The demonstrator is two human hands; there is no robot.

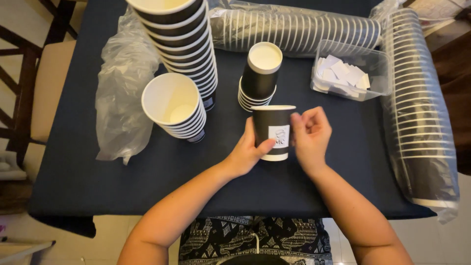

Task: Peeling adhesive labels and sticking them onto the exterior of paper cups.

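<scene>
A black paper cup (273,128) with a white rim stands upright on the dark table (147,172), a small white label stuck on its front. My left hand (248,152) wraps around the cup's left side, thumb resting just under the label. My right hand (310,135) is at the cup's right side, fingers curled and pinched near the rim; whether it holds anything is unclear.
Short cup stacks stand behind (260,73) and to the left (174,105), with a tall leaning stack (186,39). A clear tub of white labels (351,71) sits at right. Bagged cup sleeves lie at the back (294,29) and right edge (417,108). Crumpled plastic (120,93) lies left.
</scene>
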